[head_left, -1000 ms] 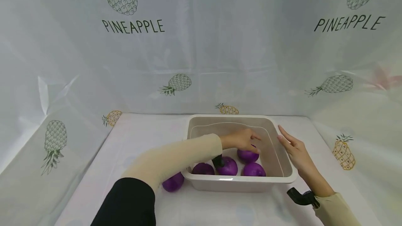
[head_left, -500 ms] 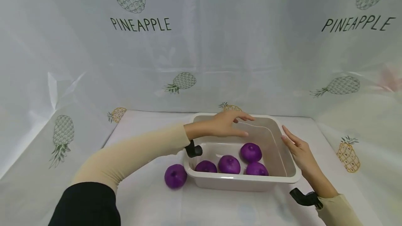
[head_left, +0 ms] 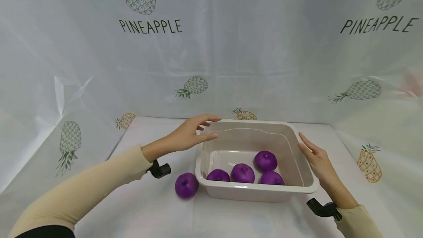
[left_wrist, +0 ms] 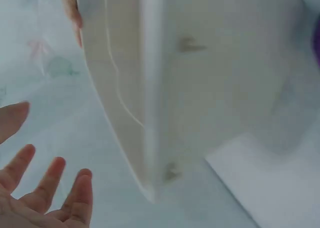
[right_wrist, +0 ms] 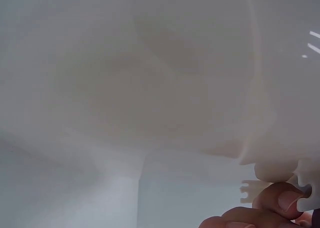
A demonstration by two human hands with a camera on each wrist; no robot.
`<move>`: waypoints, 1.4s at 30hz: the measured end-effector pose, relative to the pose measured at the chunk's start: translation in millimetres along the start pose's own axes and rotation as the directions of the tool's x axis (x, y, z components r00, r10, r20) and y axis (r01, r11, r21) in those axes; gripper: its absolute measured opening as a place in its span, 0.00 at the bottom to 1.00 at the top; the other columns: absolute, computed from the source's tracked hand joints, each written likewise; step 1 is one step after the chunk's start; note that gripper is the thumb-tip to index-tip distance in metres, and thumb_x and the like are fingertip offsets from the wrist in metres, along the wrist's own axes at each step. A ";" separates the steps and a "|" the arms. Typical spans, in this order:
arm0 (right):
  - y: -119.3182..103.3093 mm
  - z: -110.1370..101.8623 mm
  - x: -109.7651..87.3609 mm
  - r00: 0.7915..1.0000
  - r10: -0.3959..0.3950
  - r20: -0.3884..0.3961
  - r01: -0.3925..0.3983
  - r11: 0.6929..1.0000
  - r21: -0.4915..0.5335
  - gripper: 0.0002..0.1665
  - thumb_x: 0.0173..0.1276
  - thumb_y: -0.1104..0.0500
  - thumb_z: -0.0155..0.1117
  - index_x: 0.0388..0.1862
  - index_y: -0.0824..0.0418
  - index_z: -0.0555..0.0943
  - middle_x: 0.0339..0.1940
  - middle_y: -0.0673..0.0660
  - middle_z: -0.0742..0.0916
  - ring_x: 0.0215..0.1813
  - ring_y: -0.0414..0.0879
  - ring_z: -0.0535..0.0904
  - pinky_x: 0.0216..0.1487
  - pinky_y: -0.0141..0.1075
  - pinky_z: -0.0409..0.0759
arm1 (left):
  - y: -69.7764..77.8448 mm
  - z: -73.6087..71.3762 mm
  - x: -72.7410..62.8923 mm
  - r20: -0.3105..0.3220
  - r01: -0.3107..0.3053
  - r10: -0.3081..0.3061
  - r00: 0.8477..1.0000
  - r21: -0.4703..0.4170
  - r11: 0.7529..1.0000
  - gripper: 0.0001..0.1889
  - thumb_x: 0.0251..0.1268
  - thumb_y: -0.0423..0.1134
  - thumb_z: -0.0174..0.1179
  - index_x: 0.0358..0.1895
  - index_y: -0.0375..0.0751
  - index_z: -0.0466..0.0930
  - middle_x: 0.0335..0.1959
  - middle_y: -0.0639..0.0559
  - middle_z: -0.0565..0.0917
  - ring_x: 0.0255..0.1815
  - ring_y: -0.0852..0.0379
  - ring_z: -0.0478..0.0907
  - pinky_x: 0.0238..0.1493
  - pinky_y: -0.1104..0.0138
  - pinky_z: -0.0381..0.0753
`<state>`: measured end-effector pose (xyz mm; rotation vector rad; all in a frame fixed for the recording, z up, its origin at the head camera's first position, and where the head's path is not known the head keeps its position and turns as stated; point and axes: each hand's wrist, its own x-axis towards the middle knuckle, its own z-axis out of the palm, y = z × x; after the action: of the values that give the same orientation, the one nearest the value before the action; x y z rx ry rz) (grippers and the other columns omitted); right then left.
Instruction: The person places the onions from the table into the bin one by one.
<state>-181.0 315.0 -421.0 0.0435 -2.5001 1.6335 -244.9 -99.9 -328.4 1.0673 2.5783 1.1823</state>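
Note:
A light beige plastic bin (head_left: 257, 195) stands on the table and holds several purple balls, such as the ball (head_left: 242, 173) near its middle. One more purple ball (head_left: 186, 185) lies outside, just left of the bin. My left hand (head_left: 186, 133) hovers over the bin's back left corner, fingers spread and holding nothing; its fingertips (left_wrist: 58, 161) stand apart from the bin in the left wrist view. At the bin's right rim, my right hand (head_left: 318, 159) holds on, thumb at the edge. The right wrist view shows its bent fingers (right_wrist: 282, 198) beneath the rim.
A white cover lies over the table (head_left: 158, 208). Behind and at the sides hangs a pale sheet (head_left: 251, 54) printed with pineapples. Each wrist carries a black camera mount, such as the left mount (head_left: 159, 170).
My left hand has risen from above the balls inside the bin and moved left to its back left corner, empty. The right hand stays at the right rim.

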 end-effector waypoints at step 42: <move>3.1 0.7 0.1 0.999 0.048 -0.002 -0.048 0.997 -0.062 0.33 0.82 0.51 0.48 0.79 0.60 0.55 0.72 0.73 0.64 0.46 0.18 0.71 0.38 0.23 0.79 | -134.6 96.7 -134.0 -0.096 0.202 -0.223 0.970 -0.196 0.960 0.46 0.54 0.51 0.76 0.75 0.50 0.63 0.77 0.47 0.60 0.76 0.39 0.56 0.68 0.39 0.61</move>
<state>-181.5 315.6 -424.0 -0.0243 -2.5697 1.5716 -183.8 -186.0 -513.5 0.6828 2.5256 1.4311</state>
